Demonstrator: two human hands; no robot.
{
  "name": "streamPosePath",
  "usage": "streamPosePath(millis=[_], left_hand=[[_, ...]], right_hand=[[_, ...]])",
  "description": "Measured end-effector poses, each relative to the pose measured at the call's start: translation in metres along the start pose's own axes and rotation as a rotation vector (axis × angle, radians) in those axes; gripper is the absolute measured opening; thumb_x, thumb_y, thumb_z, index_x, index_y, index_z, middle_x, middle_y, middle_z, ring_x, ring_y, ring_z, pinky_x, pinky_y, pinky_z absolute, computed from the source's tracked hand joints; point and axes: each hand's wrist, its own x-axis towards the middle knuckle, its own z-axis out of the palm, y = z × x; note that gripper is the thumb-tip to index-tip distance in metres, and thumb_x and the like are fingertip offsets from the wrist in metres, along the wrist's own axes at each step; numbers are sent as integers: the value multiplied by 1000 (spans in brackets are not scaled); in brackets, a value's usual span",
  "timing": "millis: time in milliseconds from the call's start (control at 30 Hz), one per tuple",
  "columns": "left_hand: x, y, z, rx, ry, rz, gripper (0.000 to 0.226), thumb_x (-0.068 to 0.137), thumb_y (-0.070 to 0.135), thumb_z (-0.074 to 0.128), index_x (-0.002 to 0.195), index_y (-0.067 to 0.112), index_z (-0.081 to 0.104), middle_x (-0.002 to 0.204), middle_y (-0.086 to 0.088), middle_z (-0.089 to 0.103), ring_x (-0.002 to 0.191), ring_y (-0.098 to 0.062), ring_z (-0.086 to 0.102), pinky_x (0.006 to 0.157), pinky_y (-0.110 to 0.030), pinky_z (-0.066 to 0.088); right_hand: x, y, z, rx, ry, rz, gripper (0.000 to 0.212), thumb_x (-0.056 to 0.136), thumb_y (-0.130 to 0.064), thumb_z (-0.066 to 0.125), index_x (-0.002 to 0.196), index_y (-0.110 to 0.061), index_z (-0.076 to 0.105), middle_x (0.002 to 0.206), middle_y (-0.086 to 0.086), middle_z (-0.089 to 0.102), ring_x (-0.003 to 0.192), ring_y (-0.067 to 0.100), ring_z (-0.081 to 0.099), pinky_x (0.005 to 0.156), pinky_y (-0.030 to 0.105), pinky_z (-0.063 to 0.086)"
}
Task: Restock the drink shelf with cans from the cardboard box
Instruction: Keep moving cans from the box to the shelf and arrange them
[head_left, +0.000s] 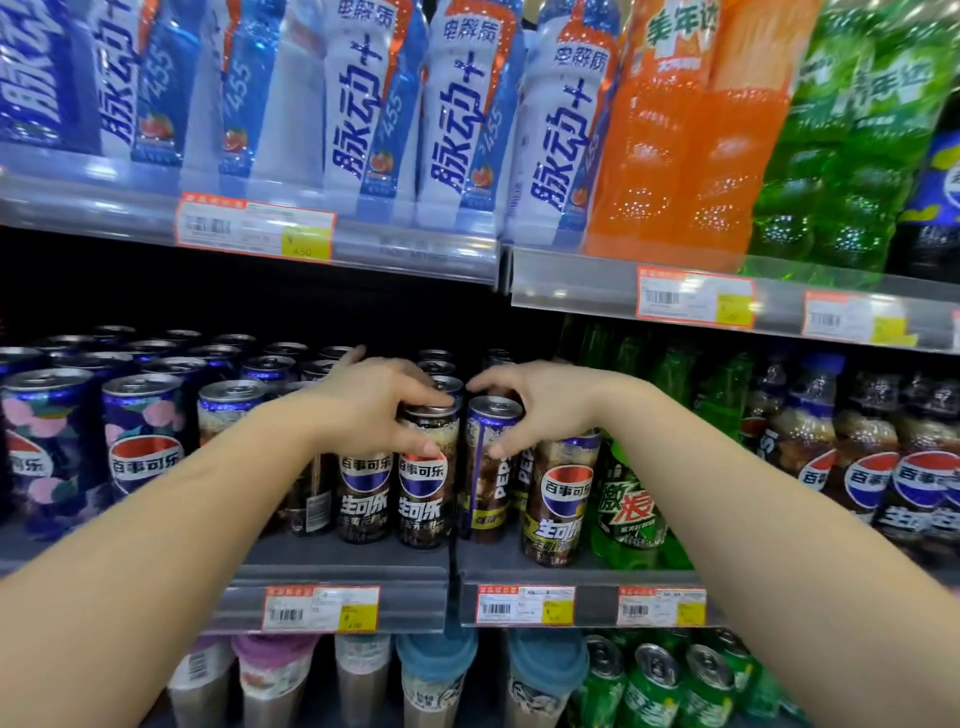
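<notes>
1. So both hands were up on the middle drink shelf (343, 564). The left hand (371, 402) had its fingers curled over the top of one dark cola can (427, 480), thumb on the front just above the logo. That can stood at the front edge of the shelf, touching a matching can on its left.

2. The right hand (540, 402) was clamped the same way round a second can (488, 467), the one with the purple stripe, turned so the label faced sideways. It sat just beside the left-hand can, with another cola can (563, 501) touching it on the right.

3. The cardboard box wasn't in view at all, so I couldn't tell how many cans were left to go.

4. My read: the cans were being set down or squared up in the front row, so the restock looked well along for this section. The rows behind were already full.

5. What could have gone sideways: the front cans stood right at the lip, and the shelf is split by a gap between two panels just under where the hands met. A can parked across that seam could rock and tip forward.

6. Also, things were packed tight. Shoving one can in could nudge its neighbour off the front, or bump the green soda bottle (626, 512) to the right.

7. The sideways label would need a twist, and twisting with a top-only grip risks slipping.
</notes>
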Motion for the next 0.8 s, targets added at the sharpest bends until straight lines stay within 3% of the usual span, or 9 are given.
streamPosePath(millis=[100, 233, 333, 433, 500, 567, 633, 733, 800], left_hand=[[0, 1, 3, -34, 9, 5, 62, 78, 57, 66, 135, 44, 47, 143, 14, 44, 137, -6, 32, 119, -49, 0], [-2, 4, 5, -3, 23, -3, 64, 78, 58, 66, 136, 43, 45, 144, 14, 42, 137, -6, 32, 119, -47, 1], [-4, 10, 4, 25, 27, 2, 70, 75, 62, 66, 138, 41, 43, 145, 12, 41, 138, -9, 31, 120, -46, 1], [4, 26, 4, 67, 110, -12, 78, 72, 69, 62, 140, 39, 40, 147, 8, 40, 139, -15, 30, 119, -47, 2], [12, 41, 6, 123, 154, -10, 77, 72, 70, 60, 140, 40, 40, 146, 6, 42, 138, -18, 30, 119, -49, 1], [19, 52, 10, 182, 139, 1, 75, 73, 71, 60, 139, 39, 43, 144, 5, 44, 137, -20, 31, 118, -52, -1], [22, 57, 13, 224, 101, 0, 72, 72, 73, 57, 136, 40, 46, 139, 6, 49, 135, -20, 34, 117, -55, -4], [24, 61, 15, 200, 145, -39, 61, 76, 76, 49, 127, 42, 56, 128, 7, 60, 129, -20, 43, 116, -55, -9], [26, 63, 14, 155, 183, -73, 53, 80, 73, 47, 120, 41, 60, 119, 8, 66, 124, -19, 50, 116, -52, -11]], right_hand=[[3, 1, 5, -100, 114, 51, 68, 73, -63, 69, 133, -36, 49, 135, -2, 54, 126, 25, 45, 111, 44, 28], [4, -7, 13, -177, 177, 130, 78, 72, -75, 60, 134, -29, 48, 138, 1, 51, 130, 28, 40, 109, 46, 26], [-12, 6, 0, 64, 178, 83, 79, 78, -63, 64, 144, -26, 40, 147, 0, 45, 132, 23, 44, 110, 39, 36], [-20, 16, -4, 21, 169, 64, 66, 82, -47, 67, 141, -31, 44, 148, 0, 43, 135, 23, 40, 111, 41, 35], [-16, 12, 5, -50, 212, 62, 42, 85, -45, 63, 126, -38, 58, 143, -1, 47, 135, 25, 36, 113, 46, 30], [-12, 4, 14, -81, 340, 77, 11, 87, -47, 61, 94, -40, 65, 126, -2, 57, 126, 24, 43, 108, 45, 33], [-12, 1, 16, -63, 403, 73, 16, 87, -51, 61, 78, -38, 61, 111, -3, 60, 112, 22, 49, 100, 42, 40], [-21, 11, 5, 86, 389, 89, 30, 88, -54, 57, 105, -32, 67, 120, -2, 61, 114, 21, 54, 98, 38, 45], [-30, 18, -5, 77, 322, 169, 50, 88, -55, 58, 130, -28, 56, 137, -3, 54, 123, 20, 50, 101, 33, 43]])
